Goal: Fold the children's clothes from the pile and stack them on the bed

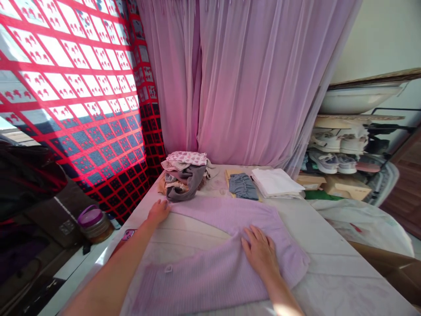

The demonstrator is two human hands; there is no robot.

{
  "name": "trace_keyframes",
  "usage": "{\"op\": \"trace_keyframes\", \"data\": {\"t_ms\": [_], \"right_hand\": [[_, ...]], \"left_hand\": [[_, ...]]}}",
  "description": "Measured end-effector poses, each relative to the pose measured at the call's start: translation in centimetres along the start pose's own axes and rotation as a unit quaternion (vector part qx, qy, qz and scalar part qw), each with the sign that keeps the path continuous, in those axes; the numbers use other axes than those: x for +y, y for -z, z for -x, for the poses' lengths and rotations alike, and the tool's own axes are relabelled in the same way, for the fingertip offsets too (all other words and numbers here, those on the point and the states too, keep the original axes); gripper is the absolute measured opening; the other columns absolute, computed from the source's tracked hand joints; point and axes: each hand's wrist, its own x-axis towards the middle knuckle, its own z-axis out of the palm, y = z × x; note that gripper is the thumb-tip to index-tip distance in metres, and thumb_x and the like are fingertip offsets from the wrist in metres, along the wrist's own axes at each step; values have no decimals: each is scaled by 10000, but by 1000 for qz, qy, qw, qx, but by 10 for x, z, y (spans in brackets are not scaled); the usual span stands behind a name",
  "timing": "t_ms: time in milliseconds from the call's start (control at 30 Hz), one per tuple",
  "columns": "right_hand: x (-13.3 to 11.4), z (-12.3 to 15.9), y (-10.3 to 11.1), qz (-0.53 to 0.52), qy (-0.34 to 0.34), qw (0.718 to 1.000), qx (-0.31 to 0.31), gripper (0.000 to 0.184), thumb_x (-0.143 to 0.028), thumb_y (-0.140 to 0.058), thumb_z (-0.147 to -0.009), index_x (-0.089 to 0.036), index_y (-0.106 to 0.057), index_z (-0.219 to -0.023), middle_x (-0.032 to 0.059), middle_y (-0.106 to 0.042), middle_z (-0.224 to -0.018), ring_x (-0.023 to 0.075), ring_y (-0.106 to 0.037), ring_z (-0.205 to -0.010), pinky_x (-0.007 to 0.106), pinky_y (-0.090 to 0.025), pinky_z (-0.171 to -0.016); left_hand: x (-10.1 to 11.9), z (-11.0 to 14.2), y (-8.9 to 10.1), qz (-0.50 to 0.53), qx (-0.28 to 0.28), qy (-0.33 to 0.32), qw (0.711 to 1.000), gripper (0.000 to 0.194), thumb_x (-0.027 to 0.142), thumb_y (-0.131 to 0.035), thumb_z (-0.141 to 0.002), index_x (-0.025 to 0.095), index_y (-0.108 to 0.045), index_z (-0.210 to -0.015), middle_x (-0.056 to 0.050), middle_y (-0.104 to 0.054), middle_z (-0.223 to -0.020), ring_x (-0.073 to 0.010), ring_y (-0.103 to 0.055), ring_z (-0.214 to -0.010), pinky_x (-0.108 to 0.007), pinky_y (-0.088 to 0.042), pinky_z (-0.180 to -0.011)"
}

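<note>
Left hand (159, 212) at the far edge of a lilac ribbed knit garment (204, 274), fingers lightly curled against the knit, no fold of cloth gripped. Right hand (261, 252) pressed flat on the garment's right side, fingers spread wide, nothing held. Garment lying spread and partly folded across a white-covered tabletop (332, 267), directly in front of the person, with a small white tag (168, 268) showing on its near part.

Just beyond it, a loose pile of clothes (184, 184): grey cloth in the middle, pink-patterned cloth (186, 158) on top. To the right of the pile, a folded blue garment (243, 185) on a tan board (230, 177), then a stack of folded white cloth (276, 182).

Behind the tabletop, a sheer lilac curtain (243, 79); to its left, a red-and-black checked hanging (75, 87) lit by sunlight. Lower left, beside the tabletop, a jar with a purple lid (95, 224). Far right, sneakers (338, 149) on a rack beneath a white basin (358, 98), and a white plastic sheet (362, 224) near the tabletop's right edge.
</note>
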Motion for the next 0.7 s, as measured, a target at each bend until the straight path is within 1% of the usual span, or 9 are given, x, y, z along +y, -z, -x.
{"op": "trace_keyframes", "data": {"t_ms": [67,167,233,367,433,500,567,633,700], "right_hand": [[-1,0,1,9,-4,1000,-5,429,-348,-394,-943,-260,-595,-1312,84,-514,-1441,248,-428,-1335,471,-304,-1076],[-2,0,1,12,-5,1000,-8,433,-344,-397,-943,-253,-588,-1321,86,-508,-1445,252,-423,-1340,478,-303,-1077],[-3,0,1,11,-5,1000,-6,431,-340,-401,-942,-250,-590,-1319,87,-510,-1443,255,-425,-1339,483,-303,-1077],[-3,1,2,6,0,1000,1,429,-338,-390,-946,-248,-597,-1311,93,-515,-1439,255,-427,-1335,482,-305,-1073],[-2,1,2,0,1,1000,2,431,-338,-388,-946,-243,-596,-1311,98,-516,-1436,257,-427,-1334,482,-306,-1071],[-2,1,3,-4,-1,1000,3,429,-334,-390,-944,-239,-600,-1307,101,-518,-1433,260,-429,-1331,486,-303,-1073],[-2,1,3,-8,-1,1000,7,428,-329,-392,-941,-236,-603,-1302,104,-520,-1429,264,-430,-1331,490,-297,-1077],[-2,1,3,-12,-1,1000,7,428,-326,-397,-939,-228,-604,-1300,108,-522,-1426,267,-428,-1333,491,-293,-1080],[-2,1,4,-14,-1,1000,5,429,-330,-400,-938,-225,-606,-1299,111,-523,-1424,268,-428,-1334,486,-292,-1080]], "left_hand": [[-8,-3,4,5,-7,43,999,513,402,-404,-898,142,-559,-1312,-205,-576,-1341,-338,-542,-1252,-447,-444,-993],[-11,-8,12,14,-18,79,997,506,421,-409,-888,164,-576,-1290,-194,-620,-1293,-344,-570,-1217,-454,-465,-954],[-8,-10,17,20,-22,91,995,504,457,-428,-875,168,-602,-1249,-193,-650,-1248,-356,-590,-1184,-458,-484,-915],[7,-9,26,23,-22,110,993,563,556,-469,-839,115,-642,-1143,-240,-664,-1181,-392,-633,-1089,-463,-511,-827],[15,-6,31,18,-2,112,994,598,567,-507,-817,111,-609,-1190,-251,-648,-1199,-410,-615,-1107,-484,-500,-846],[24,-1,35,14,30,91,995,655,522,-571,-793,152,-505,-1330,-227,-610,-1275,-404,-574,-1173,-493,-466,-913],[33,1,40,17,48,48,998,725,460,-622,-776,229,-398,-1425,-169,-595,-1317,-369,-569,-1188,-464,-447,-949],[41,1,46,28,43,7,999,655,432,-619,-789,272,-441,-1398,-117,-649,-1241,-333,-621,-1104,-423,-468,-910],[48,-2,53,43,32,-21,998,485,435,-587,-811,256,-582,-1262,-96,-702,-1114,-313,-653,-1022,-395,-486,-864]]}}
